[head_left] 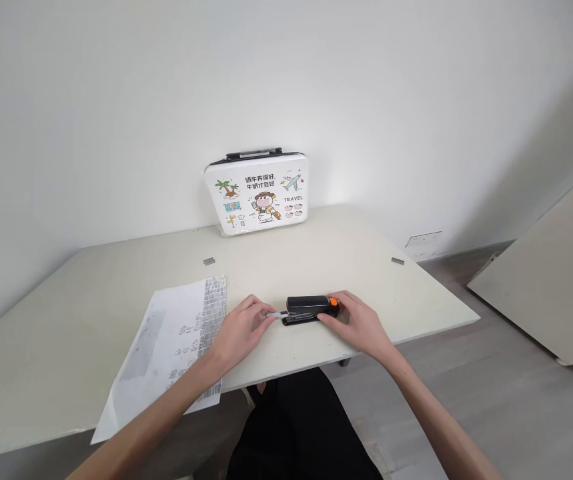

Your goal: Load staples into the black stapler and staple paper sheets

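A black stapler (309, 305) with an orange piece on its right end lies on the table near the front edge. My right hand (359, 325) is closed around its right end, thumb at the near side and fingers behind. At the stapler's left end, a slim silver metal piece (279, 314) sticks out. My left hand (246, 327) pinches that piece between thumb and fingertips. Whether it is the stapler's staple tray or a loose strip of staples, I cannot tell. Left of my left hand lies a printed paper sheet (166, 340).
Staple strips (209, 261) lie beyond the paper, and another strip (397, 261) is near the table's right edge. A white cartoon-printed case (259, 193) with a black handle leans against the wall. The paper overhangs the table's (356, 247) front edge.
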Demonstrator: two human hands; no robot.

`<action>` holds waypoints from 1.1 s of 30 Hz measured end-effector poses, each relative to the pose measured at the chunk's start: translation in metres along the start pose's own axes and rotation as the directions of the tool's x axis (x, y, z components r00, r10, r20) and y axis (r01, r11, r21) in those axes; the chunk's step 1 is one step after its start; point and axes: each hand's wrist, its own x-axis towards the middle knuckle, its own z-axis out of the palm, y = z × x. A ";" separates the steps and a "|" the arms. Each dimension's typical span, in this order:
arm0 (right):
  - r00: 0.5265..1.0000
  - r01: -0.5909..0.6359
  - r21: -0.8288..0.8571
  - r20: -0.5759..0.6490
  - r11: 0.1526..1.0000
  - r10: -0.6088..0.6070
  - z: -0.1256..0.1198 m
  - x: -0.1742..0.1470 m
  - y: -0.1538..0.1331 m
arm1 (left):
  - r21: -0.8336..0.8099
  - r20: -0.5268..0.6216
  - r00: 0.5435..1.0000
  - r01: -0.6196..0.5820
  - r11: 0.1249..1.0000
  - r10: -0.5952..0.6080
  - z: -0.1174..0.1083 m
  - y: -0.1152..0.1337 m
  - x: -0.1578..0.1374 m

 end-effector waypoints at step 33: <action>0.994 -0.061 0.229 0.104 0.971 0.038 -0.011 0.005 0.016 | -0.378 0.305 0.926 -0.098 0.921 0.224 0.013 -0.018 0.081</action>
